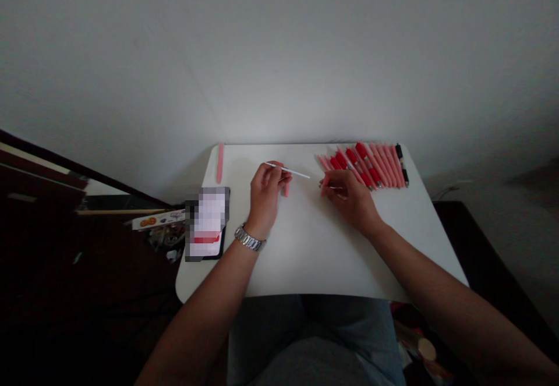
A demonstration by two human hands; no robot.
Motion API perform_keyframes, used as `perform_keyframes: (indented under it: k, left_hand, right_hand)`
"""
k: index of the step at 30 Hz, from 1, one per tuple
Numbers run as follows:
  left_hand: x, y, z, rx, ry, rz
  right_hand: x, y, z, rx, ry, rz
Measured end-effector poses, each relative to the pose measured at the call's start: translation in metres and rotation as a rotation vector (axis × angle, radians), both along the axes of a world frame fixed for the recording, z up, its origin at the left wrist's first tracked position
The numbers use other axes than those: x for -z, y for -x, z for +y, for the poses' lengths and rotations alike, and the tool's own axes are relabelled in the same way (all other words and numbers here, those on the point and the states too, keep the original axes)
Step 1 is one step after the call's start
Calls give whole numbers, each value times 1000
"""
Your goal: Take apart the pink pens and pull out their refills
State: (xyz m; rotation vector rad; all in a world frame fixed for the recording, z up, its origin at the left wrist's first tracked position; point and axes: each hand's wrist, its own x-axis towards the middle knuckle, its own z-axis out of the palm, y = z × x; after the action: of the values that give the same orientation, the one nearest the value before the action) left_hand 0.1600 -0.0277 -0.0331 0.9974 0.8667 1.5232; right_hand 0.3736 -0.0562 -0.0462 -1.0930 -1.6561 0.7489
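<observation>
My left hand (pixel 264 191) is closed on a thin white pen refill (pixel 299 173), which points to the right and slightly down. Below its fingertips shows a short pink pen piece (pixel 286 190); whether those fingers grip it or it lies on the table I cannot tell. Across a small gap, my right hand (pixel 349 194) pinches another short pink pen piece (pixel 324 183) between thumb and fingers. Just behind the right hand lies a row of pink pens (pixel 384 165), with several red pens (pixel 369 163) among them and a black pen (pixel 402 165) at its right end.
The white table (pixel 301 258) stands against a grey wall. A single pink pen part (pixel 220 163) lies at its back left corner. Nearer on the left edge is a phone (pixel 209 223) with its screen lit and blurred. Left of the table are cluttered items (pixel 163 234).
</observation>
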Motion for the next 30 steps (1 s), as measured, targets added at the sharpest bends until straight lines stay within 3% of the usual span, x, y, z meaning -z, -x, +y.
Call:
perform_keyframes:
  k: [12,30]
  left_hand:
    - [-1,0,-1,12,-13,-9]
    - [0,1,0,4,-26,-1]
  right_hand:
    - [-4,4,-1,76,-72,164]
    - [-9,3,-4,83,-95,-104]
